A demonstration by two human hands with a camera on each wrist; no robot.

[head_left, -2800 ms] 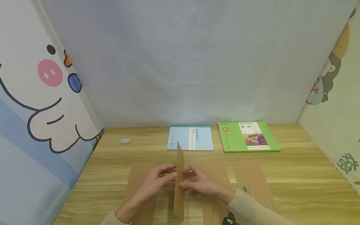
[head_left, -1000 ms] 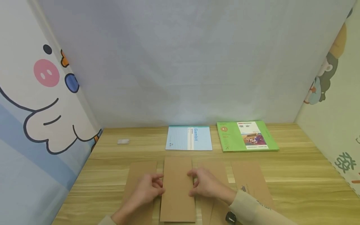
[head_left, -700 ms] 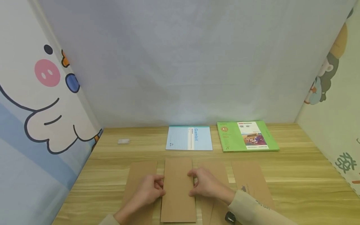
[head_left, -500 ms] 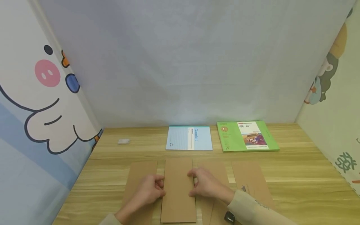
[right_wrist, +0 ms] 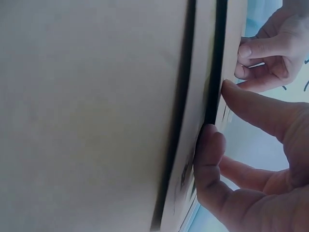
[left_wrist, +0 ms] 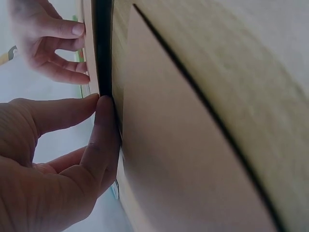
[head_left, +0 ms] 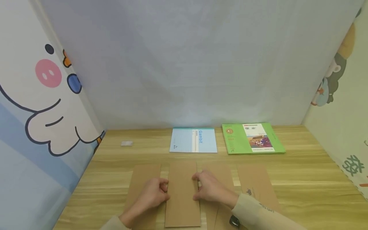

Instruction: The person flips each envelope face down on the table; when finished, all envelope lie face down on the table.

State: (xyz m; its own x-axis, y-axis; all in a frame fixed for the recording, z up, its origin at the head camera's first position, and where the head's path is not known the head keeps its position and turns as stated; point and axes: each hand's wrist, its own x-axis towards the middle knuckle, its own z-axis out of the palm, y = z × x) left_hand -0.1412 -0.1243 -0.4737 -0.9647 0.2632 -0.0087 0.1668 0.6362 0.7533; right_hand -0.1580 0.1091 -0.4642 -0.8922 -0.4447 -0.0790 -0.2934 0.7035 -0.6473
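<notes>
Fingers (head_left: 164, 181) of the left hand (head_left: 153, 194) pinch the long edge of a brown cardboard piece (head_left: 182, 195) at its 9 o'clock, and those of the right hand (head_left: 211, 187) pinch the opposite edge at 3 o'clock. Nearly three seconds ago the piece stood on edge, a thin upright strip with the hands close in on either side; now its broad face is turned up and the hands sit wider apart. Since half a second ago, piece and grip look almost unmoved. Both wrist views show a dark gap under its rim, above the table (head_left: 304, 179). A flat left panel (head_left: 145, 172) lies at 9 o'clock, partly beneath the left hand; at 3 o'clock come more brown panels (head_left: 219, 172), then a printed panel (head_left: 256, 183). Unchanged beyond them are the blue notebook (head_left: 184, 140) at 12 o'clock, the green book (head_left: 237, 143) near 2 and a small white item (head_left: 126, 143) past 10.
</notes>
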